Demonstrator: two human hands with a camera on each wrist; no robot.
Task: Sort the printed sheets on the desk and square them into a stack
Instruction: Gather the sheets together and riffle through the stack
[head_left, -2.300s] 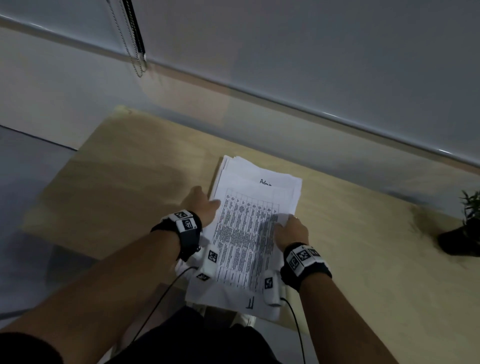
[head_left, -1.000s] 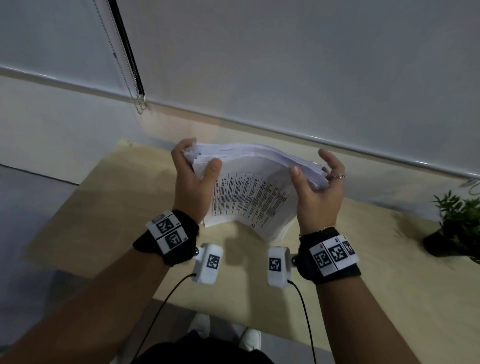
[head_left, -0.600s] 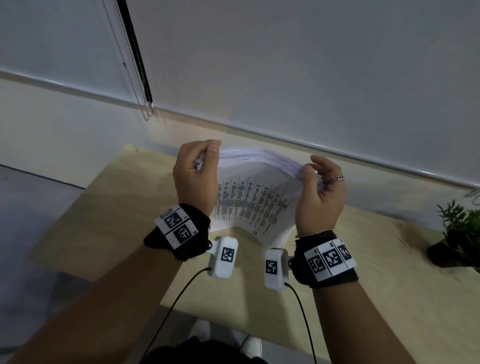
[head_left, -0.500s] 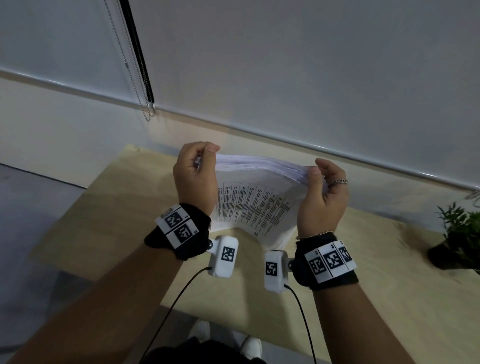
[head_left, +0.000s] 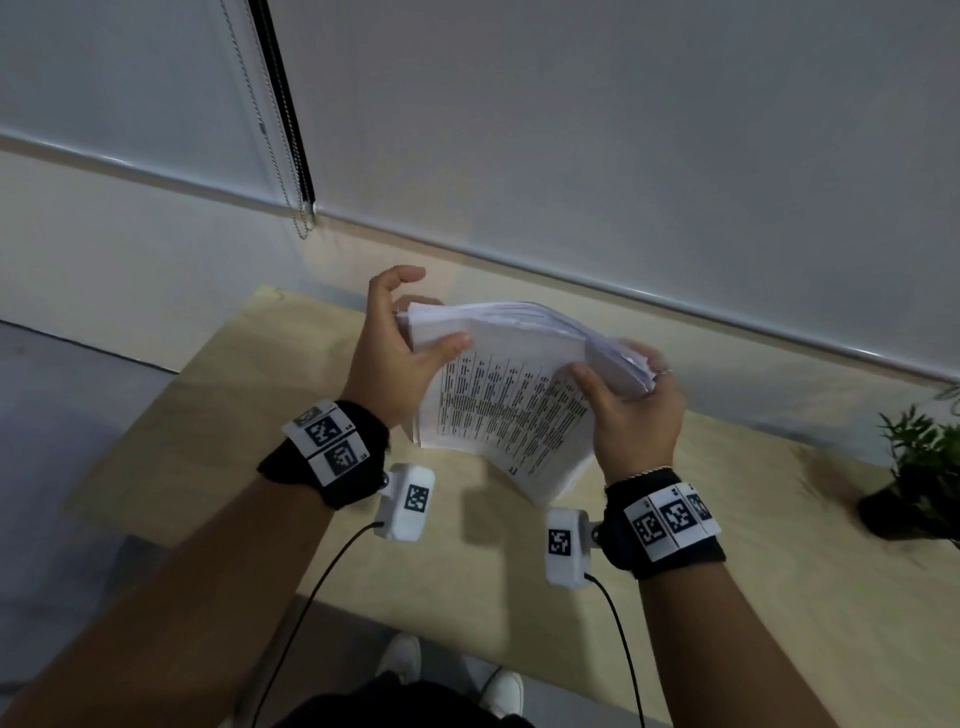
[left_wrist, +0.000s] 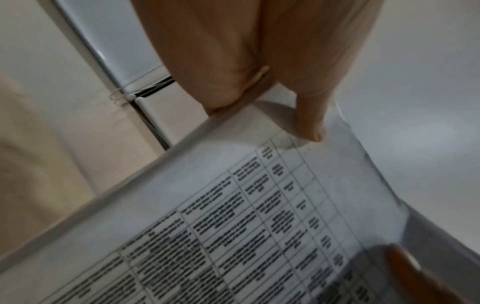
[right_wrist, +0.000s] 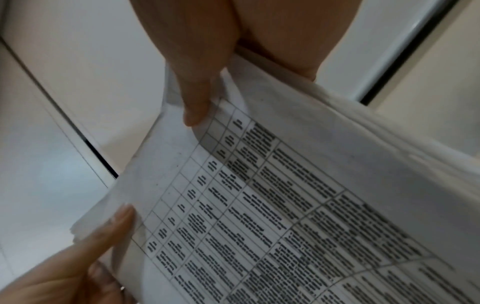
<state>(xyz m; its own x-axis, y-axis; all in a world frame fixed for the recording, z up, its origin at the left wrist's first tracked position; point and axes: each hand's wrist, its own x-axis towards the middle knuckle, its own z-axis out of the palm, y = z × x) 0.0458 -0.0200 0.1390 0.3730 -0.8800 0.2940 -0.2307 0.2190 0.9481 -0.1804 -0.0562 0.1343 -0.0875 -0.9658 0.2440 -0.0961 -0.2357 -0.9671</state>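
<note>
Two hands (head_left: 511, 382), sheets (head_left: 506, 402) held between

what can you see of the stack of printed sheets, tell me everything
The stack of printed sheets is a thick bundle of white paper, held upright above the wooden desk, touching nothing else. Its near face carries a gridded table of small black text. The top edges are fanned and uneven. The left hand grips one side, the right hand the other.

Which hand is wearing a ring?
The right hand wears it: a thin ring shows on a finger curled behind the right end of the stack of sheets. The left hand, gripping the other end, shows bare fingers.
</note>
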